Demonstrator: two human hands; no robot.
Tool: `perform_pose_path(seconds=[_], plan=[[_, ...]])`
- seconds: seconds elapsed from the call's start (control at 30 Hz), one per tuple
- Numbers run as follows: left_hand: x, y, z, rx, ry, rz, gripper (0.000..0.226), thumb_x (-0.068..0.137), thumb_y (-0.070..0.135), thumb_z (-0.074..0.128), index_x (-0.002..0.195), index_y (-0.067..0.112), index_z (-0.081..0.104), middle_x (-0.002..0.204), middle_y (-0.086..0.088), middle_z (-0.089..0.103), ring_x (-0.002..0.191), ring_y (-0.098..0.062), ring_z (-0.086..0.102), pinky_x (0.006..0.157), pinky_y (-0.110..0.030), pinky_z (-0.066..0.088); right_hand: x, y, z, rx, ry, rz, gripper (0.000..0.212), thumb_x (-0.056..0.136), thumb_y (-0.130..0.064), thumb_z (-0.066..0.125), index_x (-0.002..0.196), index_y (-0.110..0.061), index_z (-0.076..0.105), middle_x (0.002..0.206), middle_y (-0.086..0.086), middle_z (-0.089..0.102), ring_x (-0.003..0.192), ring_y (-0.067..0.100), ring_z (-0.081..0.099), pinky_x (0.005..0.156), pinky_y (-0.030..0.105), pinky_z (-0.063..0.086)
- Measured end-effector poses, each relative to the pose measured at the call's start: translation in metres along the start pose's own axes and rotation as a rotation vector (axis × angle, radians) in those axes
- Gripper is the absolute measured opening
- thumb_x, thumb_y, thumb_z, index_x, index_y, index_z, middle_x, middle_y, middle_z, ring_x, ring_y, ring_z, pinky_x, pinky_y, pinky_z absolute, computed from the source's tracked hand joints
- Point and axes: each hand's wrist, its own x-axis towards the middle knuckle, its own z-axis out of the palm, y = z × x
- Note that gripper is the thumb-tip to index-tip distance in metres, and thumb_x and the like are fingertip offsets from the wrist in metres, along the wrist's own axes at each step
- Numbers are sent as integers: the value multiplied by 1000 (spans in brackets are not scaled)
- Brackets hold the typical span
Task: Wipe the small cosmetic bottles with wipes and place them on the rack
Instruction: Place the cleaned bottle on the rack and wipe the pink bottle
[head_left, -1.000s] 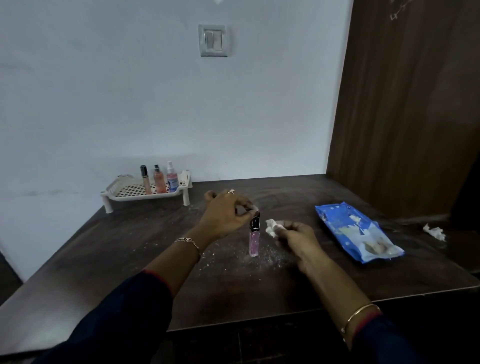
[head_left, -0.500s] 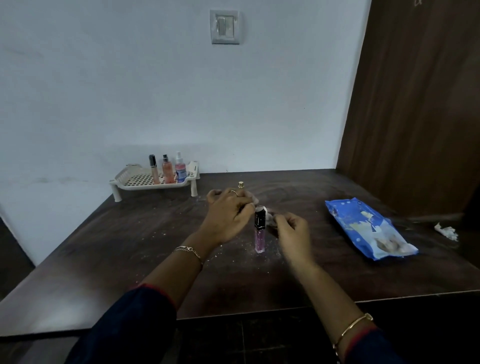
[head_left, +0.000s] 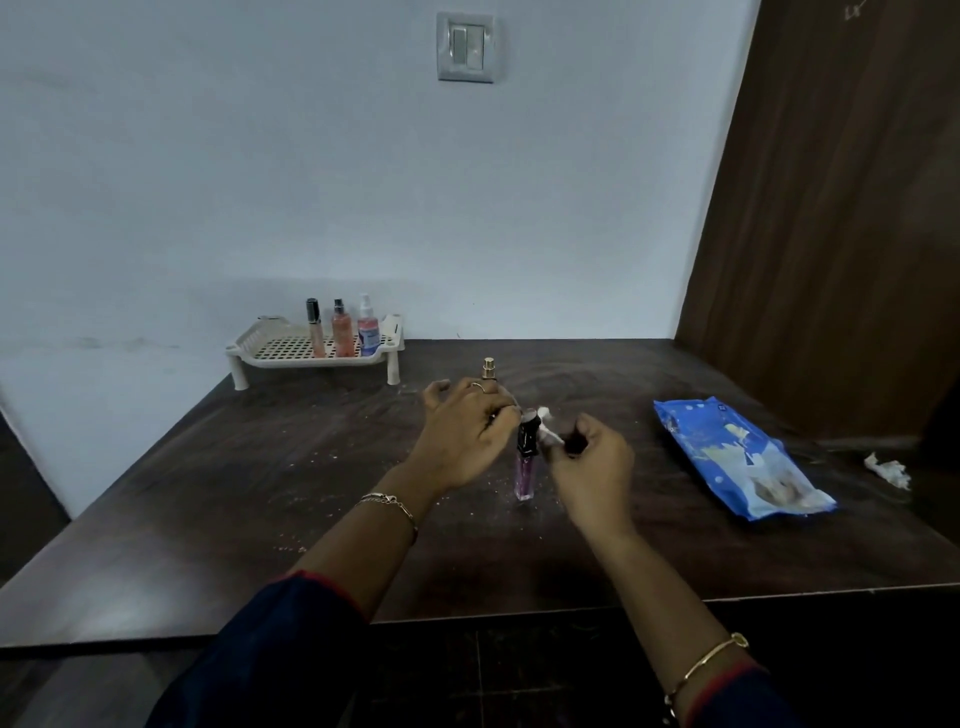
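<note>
In the head view, a dark wooden table (head_left: 260, 493) fills the lower half of the frame, against a pale wall. Just right of centre stands a small pink bottle (head_left: 524, 475) with a black cap, upright on the tabletop. The left hand (head_left: 462, 436) comes in from the lower left and pinches the bottle at its cap with thumb and fingertips, the other fingers loosely spread above. The right hand (head_left: 589, 465) sits just beside the bottle on the right, its fingers closed around a crumpled white wipe (head_left: 548, 431) pressed against the cap. Behind the left hand, a gold-capped bottle (head_left: 488, 369) stands on the table, mostly hidden by the knuckles.

At upper left of the table, against the wall, sits a white perforated rack (head_left: 280, 351). Three bottles stand in a row at its right end: a slim tube with a black cap (head_left: 315, 327), a peach bottle (head_left: 342, 332) and a pink spray bottle (head_left: 367, 330).

At the right of the frame lies a blue wipes packet (head_left: 727, 457), flat on the table, with a used crumpled wipe (head_left: 888, 470) near the right edge.
</note>
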Motion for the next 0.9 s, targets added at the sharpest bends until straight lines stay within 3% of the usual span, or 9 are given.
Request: perform_pose_path(seconds=[0.1, 0.17, 0.27, 0.33, 0.47, 0.53, 0.63, 0.77, 0.9], plan=[[1, 0, -1, -4, -20, 3, 47, 83, 39, 26, 85, 22, 69, 101, 14, 63, 104, -3, 47, 105, -40, 13, -9, 10, 1, -28, -96, -37, 13, 78, -11, 72, 69, -16, 64, 67, -1, 66, 62, 11, 58, 58, 26, 43], [2, 0, -4, -9, -39, 3, 46, 84, 37, 26, 86, 22, 69, 103, 12, 64, 106, -3, 47, 108, -42, 10, -14, 20, 0, -103, -194, -41, 2, 78, -10, 71, 78, -12, 71, 77, 2, 73, 71, 14, 66, 65, 25, 49], [2, 1, -5, -5, -56, 5, 49, 85, 38, 25, 94, 20, 70, 108, 11, 63, 112, -4, 46, 110, -42, 6, -11, 26, -1, -145, -237, -35, 5, 76, -9, 73, 77, -14, 72, 83, 0, 75, 79, 12, 69, 68, 18, 48], [2, 0, -5, -7, -59, 1, 50, 85, 39, 24, 97, 21, 69, 110, 12, 63, 114, -3, 45, 111, -42, 5, -6, 19, -1, -138, -150, -60, 4, 76, -12, 73, 78, -14, 72, 82, -2, 74, 78, 14, 68, 68, 22, 49], [2, -1, -6, -21, -61, -6, 49, 86, 39, 25, 98, 21, 69, 110, 10, 63, 113, -5, 46, 110, -41, 5, -2, 7, -4, -90, -42, -278, 9, 76, -6, 71, 75, -14, 66, 71, -8, 59, 64, 10, 55, 59, 23, 41], [2, -1, -6, -21, -66, -10, 48, 85, 39, 25, 93, 20, 69, 107, 9, 64, 112, -5, 47, 110, -41, 4, -7, 14, -5, -155, -193, -372, 14, 78, -4, 67, 74, -17, 64, 74, -6, 59, 66, 11, 56, 59, 26, 45], [1, -1, -3, -1, -63, -16, 49, 85, 40, 26, 88, 16, 68, 102, 10, 64, 111, -5, 49, 110, -43, 6, -23, 28, 0, -302, -489, -430, 11, 83, -11, 61, 85, -20, 68, 95, -4, 70, 86, 14, 65, 71, 25, 49], [2, -2, -5, 5, -68, -13, 49, 86, 40, 25, 90, 19, 69, 103, 10, 64, 111, -6, 49, 110, -45, 6, -18, 19, 2, -162, -338, -435, 16, 86, -16, 58, 98, -18, 68, 91, -1, 68, 81, 13, 62, 70, 24, 47], [2, -2, -3, 16, -74, -21, 50, 85, 41, 24, 87, 18, 68, 102, 8, 64, 111, -8, 49, 110, -46, 7, 1, 8, -2, -231, -52, -633, 19, 77, -6, 56, 94, -10, 64, 83, 6, 60, 74, 15, 52, 64, 24, 40]])
